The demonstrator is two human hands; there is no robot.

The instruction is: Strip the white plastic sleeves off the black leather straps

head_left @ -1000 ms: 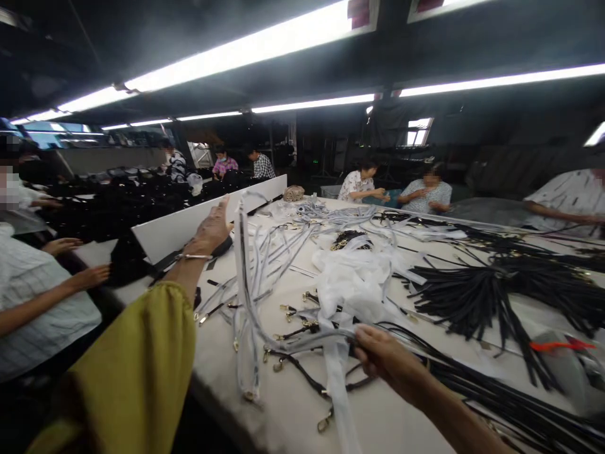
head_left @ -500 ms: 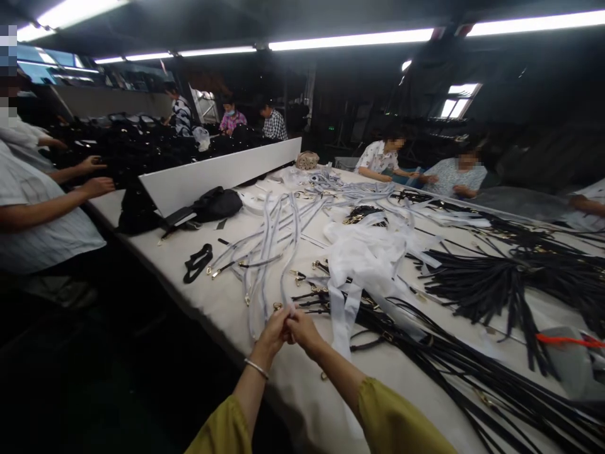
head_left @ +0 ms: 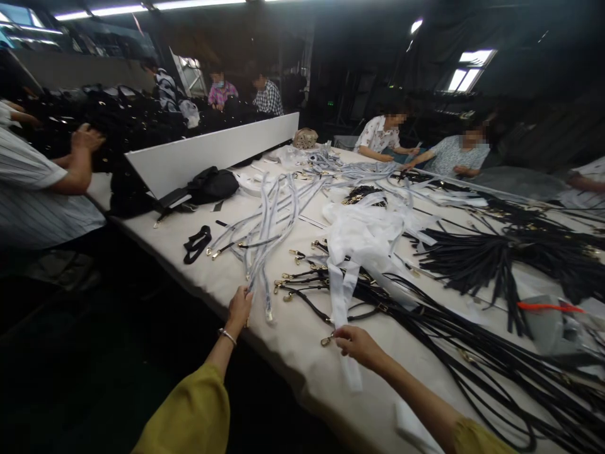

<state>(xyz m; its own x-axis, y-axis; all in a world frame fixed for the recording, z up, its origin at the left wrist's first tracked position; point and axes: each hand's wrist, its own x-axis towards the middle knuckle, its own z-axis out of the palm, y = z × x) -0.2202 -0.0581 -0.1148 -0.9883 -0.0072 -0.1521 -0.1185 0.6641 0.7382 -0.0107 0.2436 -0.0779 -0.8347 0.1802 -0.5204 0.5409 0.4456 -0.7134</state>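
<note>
My left hand (head_left: 241, 306) is closed on the lower end of a plastic-wrapped strap (head_left: 255, 274) at the table's near edge. A small gold piece shows just below its fingers. My right hand (head_left: 357, 343) hovers over a hanging white strip (head_left: 350, 372), its fingers partly curled and apart. Beside those fingertips lies a gold clasp (head_left: 326, 341) on the end of a black strap (head_left: 309, 302). Another wrapped strap end (head_left: 269, 312) rests on the cloth between my hands.
Long black straps (head_left: 439, 340) spread across the right side. White wrapping material (head_left: 363, 233) is heaped mid-table. A black strap loop (head_left: 197, 244) and a black bag (head_left: 212, 185) lie left, near a white board (head_left: 217, 154). Co-workers (head_left: 378, 139) work around the tables.
My hands were together at a strap end and have now parted, the left moving left and the right moving right toward the gold clasp. The view has tilted down.
</note>
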